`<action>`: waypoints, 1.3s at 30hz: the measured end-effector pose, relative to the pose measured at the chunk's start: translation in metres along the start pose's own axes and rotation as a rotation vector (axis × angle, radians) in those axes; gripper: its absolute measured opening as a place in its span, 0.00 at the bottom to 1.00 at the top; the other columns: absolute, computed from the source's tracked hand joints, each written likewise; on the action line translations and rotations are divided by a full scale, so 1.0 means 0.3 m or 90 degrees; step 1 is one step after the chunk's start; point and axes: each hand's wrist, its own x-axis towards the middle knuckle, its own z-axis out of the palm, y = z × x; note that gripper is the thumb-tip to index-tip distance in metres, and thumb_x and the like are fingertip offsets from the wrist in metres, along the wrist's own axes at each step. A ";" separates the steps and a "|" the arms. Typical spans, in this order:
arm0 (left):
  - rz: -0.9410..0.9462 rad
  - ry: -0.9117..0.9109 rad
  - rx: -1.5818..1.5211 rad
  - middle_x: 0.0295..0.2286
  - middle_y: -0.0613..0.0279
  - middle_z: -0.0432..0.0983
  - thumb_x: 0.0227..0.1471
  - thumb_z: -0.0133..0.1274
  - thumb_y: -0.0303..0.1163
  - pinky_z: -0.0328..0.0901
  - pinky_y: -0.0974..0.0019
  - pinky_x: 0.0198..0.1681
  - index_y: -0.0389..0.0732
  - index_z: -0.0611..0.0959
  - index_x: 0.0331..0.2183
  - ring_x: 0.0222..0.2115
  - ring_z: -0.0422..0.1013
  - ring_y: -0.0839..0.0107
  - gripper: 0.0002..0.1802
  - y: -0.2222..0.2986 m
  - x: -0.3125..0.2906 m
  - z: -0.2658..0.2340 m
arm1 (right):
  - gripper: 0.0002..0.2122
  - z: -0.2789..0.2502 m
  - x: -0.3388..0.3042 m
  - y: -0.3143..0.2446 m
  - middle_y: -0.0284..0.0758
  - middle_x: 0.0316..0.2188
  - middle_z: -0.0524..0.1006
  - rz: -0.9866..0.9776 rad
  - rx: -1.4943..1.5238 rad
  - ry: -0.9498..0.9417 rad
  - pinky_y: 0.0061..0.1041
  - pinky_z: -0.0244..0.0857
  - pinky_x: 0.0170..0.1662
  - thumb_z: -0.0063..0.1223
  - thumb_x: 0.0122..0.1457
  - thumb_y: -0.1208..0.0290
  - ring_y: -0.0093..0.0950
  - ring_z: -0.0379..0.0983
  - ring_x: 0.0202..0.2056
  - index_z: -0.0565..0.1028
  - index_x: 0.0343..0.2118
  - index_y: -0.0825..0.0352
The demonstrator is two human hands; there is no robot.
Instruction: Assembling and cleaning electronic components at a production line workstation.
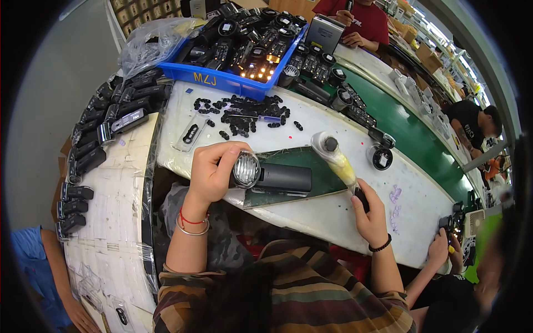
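Observation:
A black flashlight with a round clear lens lies on its side over a dark green board. My left hand is closed around its lens end, thumb and fingers at the rim. To the right, my right hand grips the dark handle of a mallet-like tool, raised and tilted up to the left. The tool has a pale round head with a black tip and a yellowish wrapped neck. Its head is apart from the flashlight.
Beyond my hands are many small black parts and a blue-handled screwdriver. A blue bin holds black lamp units, some lit. Finished-looking flashlights line the left table. Loose units stand at right. Co-workers sit around.

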 end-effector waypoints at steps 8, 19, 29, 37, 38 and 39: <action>0.012 -0.004 0.052 0.22 0.54 0.79 0.56 0.46 0.29 0.67 0.71 0.29 0.29 0.83 0.29 0.23 0.74 0.72 0.14 -0.013 -0.029 0.012 | 0.17 0.004 -0.017 0.010 0.45 0.41 0.75 0.041 0.027 0.012 0.28 0.65 0.45 0.50 0.60 0.75 0.38 0.73 0.39 0.69 0.52 0.70; -0.006 0.014 0.061 0.23 0.53 0.80 0.57 0.44 0.28 0.68 0.71 0.31 0.29 0.83 0.30 0.24 0.76 0.70 0.15 -0.030 -0.048 0.022 | 0.19 -0.014 -0.059 -0.017 0.46 0.43 0.76 0.117 0.120 -0.054 0.28 0.64 0.49 0.51 0.59 0.74 0.37 0.73 0.43 0.68 0.53 0.71; -0.001 0.019 0.098 0.23 0.54 0.80 0.57 0.44 0.28 0.68 0.70 0.30 0.30 0.83 0.30 0.23 0.75 0.69 0.14 -0.029 -0.057 0.029 | 0.18 -0.070 -0.105 -0.090 0.45 0.41 0.76 0.117 0.141 -0.069 0.28 0.65 0.47 0.50 0.59 0.76 0.36 0.74 0.41 0.69 0.52 0.73; 0.004 0.033 0.104 0.23 0.53 0.80 0.56 0.44 0.28 0.67 0.70 0.30 0.30 0.83 0.30 0.23 0.75 0.68 0.14 -0.016 -0.058 0.031 | 0.17 -0.041 -0.189 -0.102 0.43 0.25 0.70 0.008 0.067 -0.110 0.29 0.64 0.33 0.50 0.56 0.81 0.37 0.69 0.27 0.70 0.50 0.73; -0.001 0.027 0.114 0.23 0.53 0.80 0.56 0.44 0.28 0.67 0.71 0.30 0.30 0.83 0.30 0.23 0.75 0.68 0.14 -0.015 -0.061 0.030 | 0.17 -0.061 -0.189 -0.148 0.42 0.25 0.70 0.060 0.072 -0.134 0.28 0.63 0.33 0.50 0.56 0.80 0.37 0.69 0.27 0.70 0.50 0.73; -0.001 0.027 0.113 0.23 0.53 0.80 0.56 0.44 0.28 0.67 0.71 0.30 0.30 0.83 0.30 0.23 0.75 0.68 0.14 -0.019 -0.061 0.030 | 0.17 -0.054 -0.191 -0.152 0.42 0.25 0.70 0.060 0.072 -0.134 0.28 0.63 0.33 0.50 0.56 0.80 0.37 0.69 0.27 0.70 0.50 0.73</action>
